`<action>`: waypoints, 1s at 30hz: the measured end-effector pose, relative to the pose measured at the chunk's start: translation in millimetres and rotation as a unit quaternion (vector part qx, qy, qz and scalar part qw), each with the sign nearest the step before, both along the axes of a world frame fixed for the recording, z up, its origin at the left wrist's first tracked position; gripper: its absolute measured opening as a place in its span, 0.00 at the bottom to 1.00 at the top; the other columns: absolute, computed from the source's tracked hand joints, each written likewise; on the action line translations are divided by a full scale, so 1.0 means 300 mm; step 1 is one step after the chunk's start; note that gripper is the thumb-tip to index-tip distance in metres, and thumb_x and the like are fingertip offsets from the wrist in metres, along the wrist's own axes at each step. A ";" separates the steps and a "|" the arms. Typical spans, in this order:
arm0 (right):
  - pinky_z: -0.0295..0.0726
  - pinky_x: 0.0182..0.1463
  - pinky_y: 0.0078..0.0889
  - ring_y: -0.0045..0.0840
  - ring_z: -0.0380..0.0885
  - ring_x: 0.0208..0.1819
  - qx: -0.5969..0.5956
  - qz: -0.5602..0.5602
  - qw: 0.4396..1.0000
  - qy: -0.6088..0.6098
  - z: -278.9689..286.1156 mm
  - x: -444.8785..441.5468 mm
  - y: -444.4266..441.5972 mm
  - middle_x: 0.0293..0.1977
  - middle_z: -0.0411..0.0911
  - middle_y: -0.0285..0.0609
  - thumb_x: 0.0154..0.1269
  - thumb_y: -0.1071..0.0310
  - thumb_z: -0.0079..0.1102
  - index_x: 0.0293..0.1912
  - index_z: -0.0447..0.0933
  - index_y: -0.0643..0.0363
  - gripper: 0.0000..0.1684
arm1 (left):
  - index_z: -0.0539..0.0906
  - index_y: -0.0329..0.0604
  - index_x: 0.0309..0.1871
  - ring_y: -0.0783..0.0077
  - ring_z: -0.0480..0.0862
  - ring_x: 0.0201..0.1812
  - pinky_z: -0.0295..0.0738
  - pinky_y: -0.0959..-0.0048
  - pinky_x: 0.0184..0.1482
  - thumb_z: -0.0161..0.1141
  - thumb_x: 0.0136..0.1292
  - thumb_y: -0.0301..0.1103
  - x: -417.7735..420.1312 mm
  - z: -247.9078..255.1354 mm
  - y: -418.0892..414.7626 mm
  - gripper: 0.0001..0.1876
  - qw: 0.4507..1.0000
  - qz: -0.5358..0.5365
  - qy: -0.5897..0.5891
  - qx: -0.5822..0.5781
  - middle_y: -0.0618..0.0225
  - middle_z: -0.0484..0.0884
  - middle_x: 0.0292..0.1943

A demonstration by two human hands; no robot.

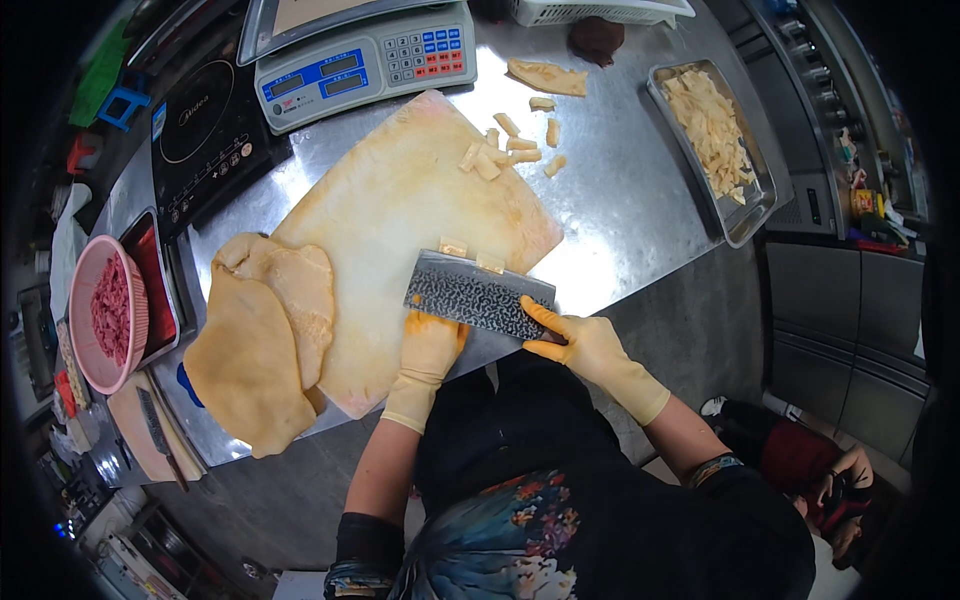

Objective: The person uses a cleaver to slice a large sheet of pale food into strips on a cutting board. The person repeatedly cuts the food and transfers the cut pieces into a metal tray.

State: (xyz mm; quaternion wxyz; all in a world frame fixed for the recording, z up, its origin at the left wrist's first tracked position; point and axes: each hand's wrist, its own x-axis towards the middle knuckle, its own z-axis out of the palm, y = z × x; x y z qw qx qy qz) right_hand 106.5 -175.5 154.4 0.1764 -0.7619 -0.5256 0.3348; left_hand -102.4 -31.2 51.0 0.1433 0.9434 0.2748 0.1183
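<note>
My right hand [581, 349], in a yellow rubber glove, grips the handle of a broad cleaver [480, 292] with a mottled dark blade. The blade lies low over the near edge of a worn white cutting board [375, 202]. My left hand [431, 345], gloved too, is at the blade's near side; its fingertips are hidden under the steel. Two small pale pieces [490, 262] sit along the blade's far edge. Large tan sheets of what looks like pork skin [247, 360] overlap the board's left side. Cut strips [517, 144] lie scattered at its far corner and on the steel table.
A metal tray [739, 206] of cut strips stands right. Behind the board are a digital scale [360, 82] and a Midea induction cooker [199, 127]. A pink basket [135, 300] of red meat and a knife [156, 424] on another board are left. A person [802, 457] is at right.
</note>
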 end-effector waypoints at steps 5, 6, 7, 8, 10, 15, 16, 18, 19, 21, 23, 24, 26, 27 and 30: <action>0.82 0.35 0.34 0.37 0.84 0.28 -0.011 -0.002 1.000 0.000 -0.005 -0.008 -0.002 0.29 0.84 0.41 0.62 0.46 0.70 0.71 0.71 0.36 0.39 | 0.82 0.42 0.56 0.43 0.79 0.56 0.74 0.50 0.58 0.68 0.57 0.39 0.001 0.006 -0.002 0.23 1.000 0.000 -0.005 0.012 0.49 0.80 0.56; 0.82 0.35 0.35 0.37 0.84 0.28 -0.016 -0.004 1.000 0.007 0.000 -0.008 0.001 0.29 0.84 0.41 0.62 0.46 0.70 0.71 0.71 0.36 0.39 | 0.82 0.41 0.56 0.43 0.79 0.56 0.74 0.50 0.59 0.68 0.57 0.39 0.000 0.003 -0.005 0.23 1.000 0.003 0.000 0.000 0.49 0.80 0.56; 0.82 0.35 0.35 0.38 0.84 0.28 -0.022 -0.005 1.000 0.014 0.008 -0.005 0.011 0.29 0.84 0.41 0.62 0.46 0.70 0.71 0.71 0.36 0.39 | 0.82 0.41 0.56 0.42 0.79 0.56 0.74 0.49 0.59 0.68 0.57 0.38 -0.002 -0.001 -0.006 0.23 1.000 0.007 0.006 -0.011 0.48 0.80 0.56; 0.82 0.35 0.35 0.38 0.84 0.29 -0.027 -0.006 0.999 0.021 0.009 -0.003 0.021 0.29 0.84 0.41 0.61 0.46 0.70 0.71 0.71 0.37 0.39 | 0.82 0.40 0.56 0.41 0.78 0.56 0.74 0.49 0.59 0.68 0.57 0.38 -0.003 -0.005 -0.008 0.23 1.000 0.011 0.012 -0.023 0.48 0.80 0.57; 0.82 0.36 0.36 0.39 0.84 0.29 -0.006 -0.004 1.000 0.017 -0.015 -0.001 0.028 0.29 0.84 0.42 0.62 0.46 0.70 0.70 0.71 0.37 0.38 | 0.83 0.39 0.55 0.46 0.79 0.57 0.71 0.51 0.64 0.67 0.59 0.39 0.009 0.014 -0.004 0.22 0.999 0.013 0.020 -0.045 0.50 0.81 0.56; 0.83 0.37 0.37 0.39 0.85 0.30 0.000 -0.003 1.000 0.021 -0.051 -0.016 0.078 0.30 0.85 0.43 0.62 0.47 0.70 0.70 0.72 0.38 0.38 | 0.84 0.39 0.51 0.51 0.81 0.54 0.72 0.52 0.63 0.66 0.61 0.36 0.025 0.046 0.013 0.17 0.999 0.002 -0.032 -0.037 0.54 0.84 0.50; 0.83 0.37 0.37 0.39 0.85 0.30 -0.003 -0.004 1.000 0.024 -0.059 -0.021 0.090 0.30 0.85 0.43 0.62 0.47 0.70 0.70 0.71 0.38 0.38 | 0.84 0.39 0.51 0.49 0.81 0.53 0.72 0.52 0.62 0.66 0.61 0.35 0.023 0.046 0.011 0.17 0.998 0.002 -0.029 -0.054 0.54 0.84 0.50; 0.83 0.37 0.37 0.40 0.85 0.30 0.004 0.004 1.000 0.013 -0.076 -0.026 0.112 0.31 0.85 0.43 0.62 0.46 0.70 0.70 0.71 0.38 0.38 | 0.84 0.39 0.51 0.47 0.81 0.53 0.73 0.52 0.60 0.66 0.61 0.34 0.023 0.043 0.009 0.16 0.998 0.002 -0.033 -0.062 0.54 0.84 0.49; 0.84 0.37 0.38 0.40 0.85 0.30 0.007 0.007 1.000 0.006 -0.085 -0.027 0.125 0.31 0.85 0.43 0.62 0.46 0.70 0.71 0.71 0.38 0.39 | 0.84 0.39 0.51 0.48 0.81 0.52 0.73 0.52 0.60 0.66 0.61 0.34 0.025 0.041 0.008 0.15 0.998 0.001 -0.040 -0.053 0.55 0.84 0.49; 0.84 0.38 0.38 0.41 0.85 0.31 0.015 0.022 1.000 0.009 -0.108 -0.036 0.165 0.32 0.85 0.44 0.61 0.47 0.70 0.71 0.70 0.37 0.39 | 0.84 0.39 0.50 0.49 0.81 0.52 0.73 0.53 0.60 0.66 0.62 0.34 0.025 0.042 0.008 0.15 0.997 0.001 -0.050 -0.052 0.56 0.84 0.48; 0.84 0.40 0.35 0.40 0.86 0.32 0.026 0.045 0.999 -0.008 -0.112 -0.040 0.212 0.34 0.86 0.45 0.59 0.49 0.73 0.70 0.71 0.38 0.40 | 0.84 0.38 0.50 0.50 0.81 0.51 0.73 0.54 0.61 0.66 0.61 0.34 0.025 0.047 0.009 0.15 0.996 0.004 -0.054 -0.067 0.57 0.84 0.48; 0.84 0.41 0.34 0.37 0.86 0.33 -0.034 0.049 0.998 0.003 -0.095 -0.030 0.237 0.37 0.86 0.48 0.60 0.52 0.73 0.70 0.72 0.38 0.39 | 0.84 0.38 0.50 0.52 0.81 0.52 0.73 0.55 0.62 0.66 0.62 0.34 0.024 0.047 0.011 0.15 0.997 0.004 -0.039 -0.065 0.57 0.84 0.48; 0.83 0.41 0.31 0.30 0.85 0.32 0.027 -0.018 0.998 0.061 -0.108 -0.009 0.245 0.35 0.86 0.47 0.62 0.55 0.73 0.70 0.72 0.38 0.37 | 0.83 0.37 0.50 0.56 0.80 0.54 0.72 0.58 0.64 0.65 0.62 0.34 0.026 0.046 0.015 0.15 0.998 0.005 -0.009 -0.063 0.58 0.83 0.48; 0.82 0.41 0.29 0.26 0.84 0.32 0.055 -0.052 0.993 0.089 -0.106 -0.001 0.232 0.34 0.86 0.47 0.62 0.56 0.73 0.69 0.73 0.38 0.36 | 0.83 0.36 0.51 0.56 0.79 0.57 0.71 0.57 0.66 0.65 0.63 0.34 0.038 0.063 0.016 0.16 0.999 0.004 -0.025 -0.046 0.57 0.82 0.50; 0.80 0.43 0.25 0.20 0.81 0.33 -0.010 -0.147 0.980 0.132 -0.034 0.038 0.195 0.34 0.86 0.42 0.63 0.58 0.73 0.69 0.74 0.38 0.35 | 0.79 0.35 0.59 0.55 0.74 0.66 0.66 0.55 0.71 0.62 0.64 0.34 0.064 0.106 0.038 0.21 0.998 0.000 -0.051 -0.029 0.54 0.77 0.60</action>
